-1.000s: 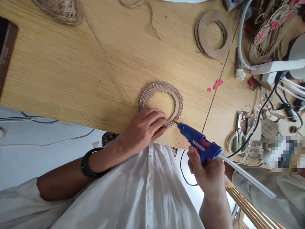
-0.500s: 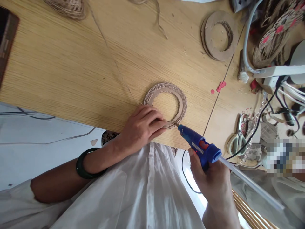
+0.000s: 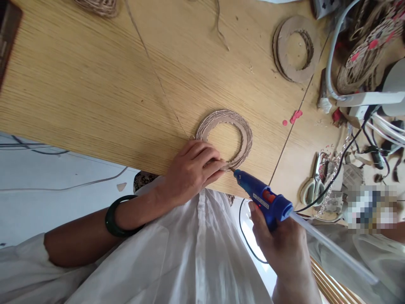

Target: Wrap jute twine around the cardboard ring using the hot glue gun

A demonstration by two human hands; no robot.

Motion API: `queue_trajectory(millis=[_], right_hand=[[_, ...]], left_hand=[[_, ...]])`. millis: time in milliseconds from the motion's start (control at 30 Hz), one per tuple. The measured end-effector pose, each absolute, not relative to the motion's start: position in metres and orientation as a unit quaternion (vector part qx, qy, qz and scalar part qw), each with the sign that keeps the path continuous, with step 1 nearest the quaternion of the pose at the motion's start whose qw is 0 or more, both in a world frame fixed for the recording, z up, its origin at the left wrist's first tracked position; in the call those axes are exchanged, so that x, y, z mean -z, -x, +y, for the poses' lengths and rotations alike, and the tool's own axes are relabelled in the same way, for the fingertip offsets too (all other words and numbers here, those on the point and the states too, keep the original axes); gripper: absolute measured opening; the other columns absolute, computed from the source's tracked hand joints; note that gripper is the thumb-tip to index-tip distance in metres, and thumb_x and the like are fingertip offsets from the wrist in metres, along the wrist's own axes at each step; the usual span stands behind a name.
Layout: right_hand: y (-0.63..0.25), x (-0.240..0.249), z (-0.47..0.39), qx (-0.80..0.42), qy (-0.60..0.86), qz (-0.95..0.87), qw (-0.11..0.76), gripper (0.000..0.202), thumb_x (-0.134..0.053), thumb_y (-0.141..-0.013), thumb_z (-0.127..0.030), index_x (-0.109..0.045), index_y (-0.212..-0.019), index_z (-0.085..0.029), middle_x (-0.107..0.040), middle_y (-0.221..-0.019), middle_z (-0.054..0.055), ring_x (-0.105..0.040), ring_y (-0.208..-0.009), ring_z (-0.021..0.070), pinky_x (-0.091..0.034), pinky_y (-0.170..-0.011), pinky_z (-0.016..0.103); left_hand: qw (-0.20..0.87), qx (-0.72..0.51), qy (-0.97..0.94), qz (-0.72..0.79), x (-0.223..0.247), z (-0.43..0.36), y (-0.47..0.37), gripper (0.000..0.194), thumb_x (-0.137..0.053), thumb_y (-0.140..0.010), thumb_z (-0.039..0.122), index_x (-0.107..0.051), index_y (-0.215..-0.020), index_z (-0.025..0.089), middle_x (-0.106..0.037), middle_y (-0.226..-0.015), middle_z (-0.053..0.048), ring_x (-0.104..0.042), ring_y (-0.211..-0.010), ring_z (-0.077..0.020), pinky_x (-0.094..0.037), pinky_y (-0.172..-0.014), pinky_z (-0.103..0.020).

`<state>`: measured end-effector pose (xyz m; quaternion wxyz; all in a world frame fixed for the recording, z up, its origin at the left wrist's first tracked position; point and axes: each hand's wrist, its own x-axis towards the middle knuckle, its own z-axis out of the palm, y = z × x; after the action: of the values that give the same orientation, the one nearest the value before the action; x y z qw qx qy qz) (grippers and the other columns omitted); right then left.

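Observation:
A cardboard ring [image 3: 246, 139] with twine laid round its outer part lies near the table's front edge. My left hand [image 3: 196, 169] is closed on the ring's lower left part, fingertips at its near rim. From beside that hand a thin strand of twine [image 3: 156, 76] runs up and left across the table. My right hand [image 3: 281, 240] is wrapped round a blue glue gun [image 3: 261, 196] with a long clear glue stick in its back. The gun's nozzle touches or nearly touches the ring's near edge, just right of my left fingertips.
Stacked cardboard rings [image 3: 281, 55] lie at the back right. Further right are red paper dots [image 3: 295, 116], scissors [image 3: 311, 190], a white lamp [image 3: 363, 96] and cables. A twine ball [image 3: 103, 6] is at the top left, a dark object [image 3: 9, 38] at the left edge.
The view has shifted slightly, so the table's things appear a little further right. The gun's nozzle now sits closer to my left fingertips along the ring's near edge. Both hands keep their hold.

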<state>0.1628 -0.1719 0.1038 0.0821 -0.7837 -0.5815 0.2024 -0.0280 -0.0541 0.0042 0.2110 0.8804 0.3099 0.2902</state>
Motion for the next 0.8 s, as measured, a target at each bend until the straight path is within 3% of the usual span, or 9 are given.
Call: queue_trajectory(millis=[167, 267, 667, 800], right_hand=[[-0.1637, -0.103, -0.1734, -0.189, 0.803, -0.559, 0.08, 0.045, -0.058, -0.096, -0.049, -0.058, -0.061, -0.021, -0.055, -0.04, 0.0, -0.055, -0.032, 0.0163, -0.038, -0.035, 0.027], [-0.1636, -0.1026, -0.1731, -0.211, 0.791, -0.569, 0.084, 0.042, -0.058, -0.096, -0.047, -0.059, -0.063, -0.021, -0.06, -0.045, 0.002, -0.058, -0.036, 0.0175, -0.04, -0.037, 0.027], [-0.1618, -0.1045, -0.1742, -0.225, 0.814, -0.529, 0.085, 0.043, -0.058, -0.096, -0.049, -0.062, -0.065, -0.019, -0.057, -0.045, 0.0, -0.055, -0.035, 0.0146, -0.04, -0.035, 0.026], [-0.1648, -0.106, -0.1785, -0.272, 0.834, -0.461, 0.134, 0.037, -0.061, -0.095, -0.047, -0.062, -0.072, -0.019, -0.059, -0.051, 0.001, -0.052, -0.038, 0.0127, -0.04, -0.036, 0.026]], left_hand=[[0.208, -0.29, -0.883, 0.306, -0.0032, -0.0535, 0.028, 0.011, -0.063, -0.098, 0.024, -0.065, -0.107, 0.018, -0.069, -0.1, -0.005, -0.062, -0.1, -0.0222, -0.05, -0.092, -0.041], [0.214, -0.295, -0.879, 0.308, -0.0039, -0.0533, 0.0277, 0.011, -0.063, -0.099, 0.024, -0.066, -0.106, 0.018, -0.069, -0.098, -0.004, -0.062, -0.099, -0.022, -0.05, -0.092, -0.041], [0.227, -0.283, -0.88, 0.307, -0.0022, -0.0545, 0.0286, 0.011, -0.061, -0.1, 0.024, -0.065, -0.109, 0.02, -0.069, -0.102, -0.005, -0.062, -0.103, -0.0221, -0.049, -0.094, -0.041], [0.229, -0.279, -0.883, 0.3, -0.0027, -0.0542, 0.0292, 0.016, -0.06, -0.1, 0.022, -0.063, -0.116, 0.019, -0.07, -0.107, -0.005, -0.062, -0.106, -0.0223, -0.049, -0.097, -0.041]])
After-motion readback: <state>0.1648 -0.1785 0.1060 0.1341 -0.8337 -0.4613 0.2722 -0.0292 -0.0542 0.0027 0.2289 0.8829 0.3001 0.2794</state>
